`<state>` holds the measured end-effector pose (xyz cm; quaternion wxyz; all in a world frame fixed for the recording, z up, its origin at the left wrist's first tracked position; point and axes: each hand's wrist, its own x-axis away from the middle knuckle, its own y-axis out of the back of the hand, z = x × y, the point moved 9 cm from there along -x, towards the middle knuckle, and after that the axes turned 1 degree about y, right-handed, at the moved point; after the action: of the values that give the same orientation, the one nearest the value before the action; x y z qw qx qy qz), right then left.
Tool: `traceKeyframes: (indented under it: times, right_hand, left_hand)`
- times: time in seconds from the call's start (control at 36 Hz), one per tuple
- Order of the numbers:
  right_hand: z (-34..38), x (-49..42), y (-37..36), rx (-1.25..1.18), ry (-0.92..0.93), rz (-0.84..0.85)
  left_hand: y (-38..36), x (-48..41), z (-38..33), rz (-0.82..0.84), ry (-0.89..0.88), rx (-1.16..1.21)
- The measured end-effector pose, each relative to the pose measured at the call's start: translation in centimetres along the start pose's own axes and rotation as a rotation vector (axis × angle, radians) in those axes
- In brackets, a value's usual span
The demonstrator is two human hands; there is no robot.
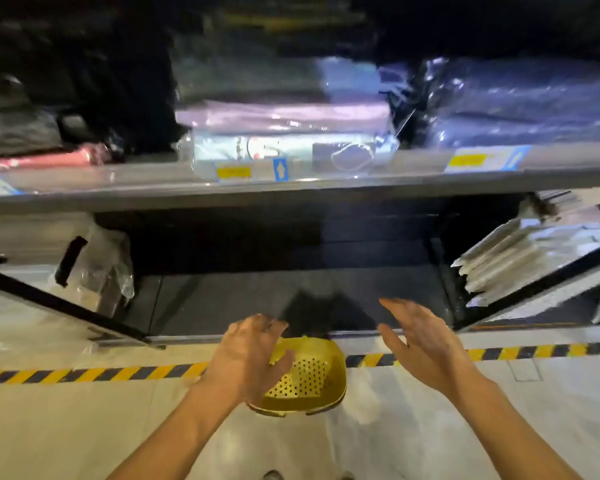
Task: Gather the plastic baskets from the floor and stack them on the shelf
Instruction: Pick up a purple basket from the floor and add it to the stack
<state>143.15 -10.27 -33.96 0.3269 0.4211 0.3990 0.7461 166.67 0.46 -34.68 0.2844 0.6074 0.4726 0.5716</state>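
The left hand [246, 355] clamps its fingers on the yellow perforated basket [309, 375]; right of it, the right hand [426, 344] has its fingers apart.

Plastic-wrapped packages [284, 133] above, white flat packs [520, 258] right, striped floor tape [84, 374].

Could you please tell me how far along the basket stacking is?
Done: nothing visible yet; no basket shows on the dark lower shelf. In hand: the left hand grips one yellow perforated basket by its rim in front of that shelf; the right hand is open beside it. Left: setting this basket on the shelf. No other baskets are in view.
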Motion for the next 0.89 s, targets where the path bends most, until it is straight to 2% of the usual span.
traceKeyframes:
  times: [0.08, 0.17, 0.33, 0.56, 0.78, 0.89]
  right_hand:
    - [1.1, 4.6, 8.8, 0.091, 0.022, -0.073]
    - [1.8, 9.7, 16.1, 0.204, -0.009, -0.061]
    - [1.0, 17.9, 25.2, 0.269, -0.081, -0.173]
    - [-2.9, 25.8, 30.3, 0.221, -0.297, -0.336]
    - [-5.7, 33.7, 29.2, 0.165, -0.549, -0.437]
    - [-6.0, 38.9, 27.4, 0.137, -0.697, -0.456]
  left_hand:
    - [8.6, 3.3, -5.5, -0.049, -0.095, -0.017]
    - [16.1, 6.5, -10.5, -0.133, -0.178, -0.007]
    - [25.3, 11.1, -19.6, -0.291, -0.371, -0.054]
    - [28.8, 12.9, -29.5, -0.376, -0.673, -0.153]
    - [27.5, 13.9, -35.6, -0.26, -0.833, -0.213]
    - [25.9, 15.4, -38.7, -0.218, -0.967, -0.253]
